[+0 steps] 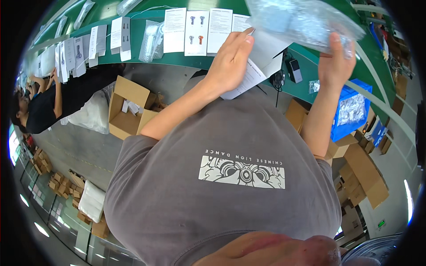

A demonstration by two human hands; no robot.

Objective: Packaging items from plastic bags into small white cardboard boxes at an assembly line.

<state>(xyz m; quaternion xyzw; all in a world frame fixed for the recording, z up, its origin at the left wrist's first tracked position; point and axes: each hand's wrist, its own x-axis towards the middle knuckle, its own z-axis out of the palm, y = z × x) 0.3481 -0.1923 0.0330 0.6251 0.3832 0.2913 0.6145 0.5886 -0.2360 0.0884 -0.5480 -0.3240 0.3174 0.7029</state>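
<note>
My left hand (pixel 233 57) is closed on a white printed leaflet (pixel 246 82), whose folded panels spread out to the right of the fingers. My right hand (pixel 338 66) grips a clear plastic bag (pixel 306 20) by its near edge, thumb on top. The bag is raised over the right part of the green table (pixel 306 55) and blurred, so what it contains cannot be made out. Beyond my left hand, an unfolded leaflet (pixel 196 33) with small product pictures lies along the table edge, and a bagged item (pixel 152 42) rests to its left.
A black device (pixel 293 68) with a coiled cable (pixel 277 79) is on the table. At the right is a blue crate (pixel 353 106) of small clear packets. An open cardboard box (pixel 126 108) stands below the table at left. Another person (pixel 44 104) works at the far left.
</note>
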